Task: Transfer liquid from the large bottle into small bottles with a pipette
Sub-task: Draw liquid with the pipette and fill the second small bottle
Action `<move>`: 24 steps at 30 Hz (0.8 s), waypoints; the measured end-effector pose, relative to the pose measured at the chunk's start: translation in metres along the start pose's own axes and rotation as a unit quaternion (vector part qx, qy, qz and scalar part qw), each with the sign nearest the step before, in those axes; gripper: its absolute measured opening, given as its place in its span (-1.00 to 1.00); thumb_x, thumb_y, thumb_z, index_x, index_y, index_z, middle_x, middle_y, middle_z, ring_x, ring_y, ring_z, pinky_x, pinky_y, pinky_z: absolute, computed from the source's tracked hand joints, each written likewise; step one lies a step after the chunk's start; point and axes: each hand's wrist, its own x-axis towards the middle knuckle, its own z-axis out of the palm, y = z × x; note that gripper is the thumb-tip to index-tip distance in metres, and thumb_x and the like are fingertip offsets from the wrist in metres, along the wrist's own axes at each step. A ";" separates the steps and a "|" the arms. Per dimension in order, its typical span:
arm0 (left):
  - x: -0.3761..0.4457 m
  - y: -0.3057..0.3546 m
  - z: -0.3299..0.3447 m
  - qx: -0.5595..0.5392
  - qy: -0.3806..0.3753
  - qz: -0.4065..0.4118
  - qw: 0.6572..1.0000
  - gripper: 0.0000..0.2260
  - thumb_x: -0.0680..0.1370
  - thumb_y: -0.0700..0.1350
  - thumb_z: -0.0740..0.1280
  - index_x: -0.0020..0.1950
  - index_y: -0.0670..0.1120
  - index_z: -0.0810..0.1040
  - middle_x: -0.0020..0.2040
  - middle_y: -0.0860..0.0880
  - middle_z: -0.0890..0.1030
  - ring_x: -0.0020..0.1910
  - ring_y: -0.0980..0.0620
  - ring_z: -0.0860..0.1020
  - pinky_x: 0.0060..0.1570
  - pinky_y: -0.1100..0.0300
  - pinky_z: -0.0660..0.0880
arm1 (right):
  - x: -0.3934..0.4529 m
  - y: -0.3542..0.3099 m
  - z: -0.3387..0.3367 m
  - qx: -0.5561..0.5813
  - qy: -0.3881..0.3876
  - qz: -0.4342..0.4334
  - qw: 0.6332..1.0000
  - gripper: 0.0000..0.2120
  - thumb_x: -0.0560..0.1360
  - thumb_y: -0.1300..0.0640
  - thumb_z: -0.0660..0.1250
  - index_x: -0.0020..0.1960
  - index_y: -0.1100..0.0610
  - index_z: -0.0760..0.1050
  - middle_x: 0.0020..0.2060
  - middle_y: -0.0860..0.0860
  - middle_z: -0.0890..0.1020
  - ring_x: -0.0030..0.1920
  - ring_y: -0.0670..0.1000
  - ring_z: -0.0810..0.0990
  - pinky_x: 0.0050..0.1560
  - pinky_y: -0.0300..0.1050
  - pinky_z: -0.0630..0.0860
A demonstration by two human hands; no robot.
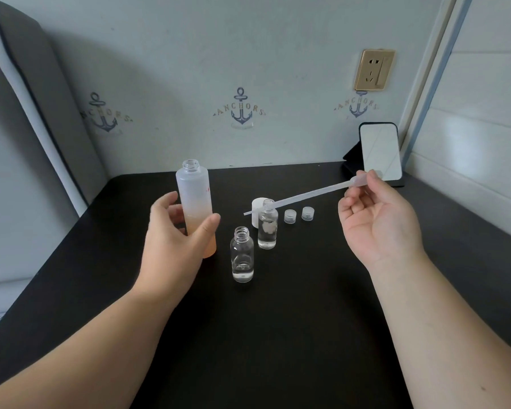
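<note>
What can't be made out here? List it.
Head view only:
- Large bottle: its lower left side, hidden by the left hand; red print at its right edge, turned away.
- Pipette: any liquid inside, too faint; bulb hidden by the right hand.
- White cap: partly behind the far small bottle.

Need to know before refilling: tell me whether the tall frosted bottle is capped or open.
Open. The tall frosted bottle with the orange base shows a bare threaded neck, no cap, and stands upright in the left hand.
</note>
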 end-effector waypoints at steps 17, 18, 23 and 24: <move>-0.007 0.009 0.002 0.063 -0.061 0.066 0.994 -0.62 0.50 -0.02 0.50 0.00 0.48 0.47 0.00 0.35 0.57 0.00 0.31 0.52 -0.12 0.20 0.45 | 0.002 0.002 -0.001 -0.012 -0.048 -0.029 0.998 -0.90 0.49 0.14 0.44 -0.08 0.18 0.64 -0.15 -0.01 0.71 -0.14 -0.05 0.70 -0.12 -0.22 0.59; -0.007 0.009 0.002 0.066 -0.063 0.066 0.994 -0.64 0.50 -0.01 0.50 0.01 0.46 0.48 0.00 0.33 0.58 -0.01 0.30 0.52 -0.11 0.20 0.45 | 0.002 0.001 -0.001 -0.019 -0.047 -0.032 0.998 -0.91 0.51 0.14 0.43 -0.06 0.18 0.62 -0.15 -0.01 0.71 -0.15 -0.06 0.70 -0.12 -0.22 0.59; -0.005 0.005 0.003 0.088 -0.055 0.076 0.992 -0.63 0.51 -0.03 0.50 0.18 0.35 0.50 -0.01 0.24 0.57 0.01 0.26 0.51 -0.05 0.22 0.44 | 0.002 -0.001 -0.001 -0.055 -0.044 -0.055 0.996 -0.92 0.57 0.18 0.37 -0.07 0.15 0.61 -0.18 -0.01 0.70 -0.19 -0.06 0.68 -0.13 -0.22 0.59; -0.004 0.004 0.002 0.096 -0.050 0.080 0.991 -0.62 0.51 -0.03 0.50 0.21 0.33 0.51 0.00 0.24 0.56 0.03 0.28 0.50 -0.06 0.26 0.41 | 0.002 -0.001 -0.001 -0.060 -0.042 -0.061 0.995 -0.92 0.58 0.19 0.37 -0.08 0.14 0.62 -0.19 -0.01 0.70 -0.21 -0.06 0.67 -0.13 -0.22 0.59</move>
